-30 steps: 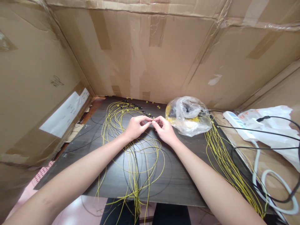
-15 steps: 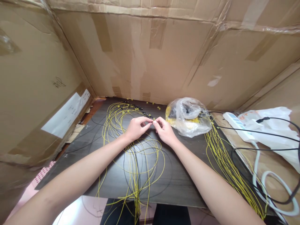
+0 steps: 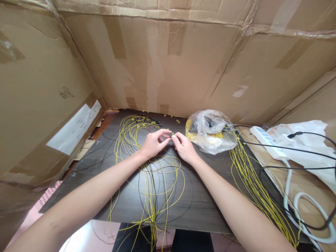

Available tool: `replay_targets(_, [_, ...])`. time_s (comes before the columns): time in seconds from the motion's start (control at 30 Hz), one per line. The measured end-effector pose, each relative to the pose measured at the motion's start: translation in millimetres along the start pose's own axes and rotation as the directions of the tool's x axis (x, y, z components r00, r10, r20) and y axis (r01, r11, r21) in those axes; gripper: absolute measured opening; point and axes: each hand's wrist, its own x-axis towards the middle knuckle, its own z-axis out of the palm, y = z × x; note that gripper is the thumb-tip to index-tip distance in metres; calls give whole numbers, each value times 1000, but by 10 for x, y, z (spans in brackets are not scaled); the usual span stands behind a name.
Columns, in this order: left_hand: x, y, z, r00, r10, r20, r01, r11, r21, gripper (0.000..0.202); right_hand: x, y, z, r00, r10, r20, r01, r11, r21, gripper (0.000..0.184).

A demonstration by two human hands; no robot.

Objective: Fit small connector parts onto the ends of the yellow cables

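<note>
My left hand (image 3: 153, 144) and my right hand (image 3: 183, 145) meet fingertip to fingertip over the table. A small yellow piece (image 3: 172, 133) shows at the tips of my right thumb and forefinger, which are pinched. My left thumb is close to the other fingers, with the forefinger raised a little; what lies between them is too small to make out. Thin yellow wires (image 3: 131, 131) lie looped left of my hands. Several black wire ends (image 3: 154, 121) are lined up just beyond my left fingers. More wire loops (image 3: 177, 171) run under my wrists and over the front edge.
A clear plastic bag (image 3: 215, 145) with yellow contents sits right of my hands. A yellow wire bundle (image 3: 252, 178) trails along the right side. Further right are a white power strip (image 3: 267, 141), black cables and a white bag (image 3: 309, 143). Cardboard walls (image 3: 157, 70) enclose the dark table (image 3: 207, 199).
My left forefinger has lifted slightly away from the thumb, showing more of the yellow piece. Both hands otherwise stay in place.
</note>
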Motion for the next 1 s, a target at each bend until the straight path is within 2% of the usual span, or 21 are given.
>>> replay_targets(0.1, [-12, 2, -4, 1000, -6, 9, 6, 1000, -26, 39, -3, -6, 4, 1000, 5, 5, -5, 1000, 0, 38])
replay_targets(0.23, [-22, 7, -7, 1000, 8, 20, -9, 1000, 10, 44, -8, -20, 4, 1000, 1, 3, -1, 1000, -11, 38])
replay_targets(0.57, [-38, 29, -12, 998, 58, 19, -59, 993, 104, 41, -7, -1, 29, 1000, 1, 4, -1, 1000, 15, 48])
replay_targets(0.73, [-57, 27, 7, 995, 94, 16, -96, 977, 190, 38, -10, -30, 22, 1000, 1, 11, -1, 999, 36, 47])
replay_targets(0.9, [-71, 1, 13, 985, 169, 16, -168, 956, 239, 44, -11, -54, 6, 999, 17, 44, -19, 998, 64, 44])
replay_targets(1.0, [-68, 21, -12, 984, 177, 25, -178, 951, 254, 44, -33, -79, 17, 1000, 8, 23, -9, 999, 48, 43])
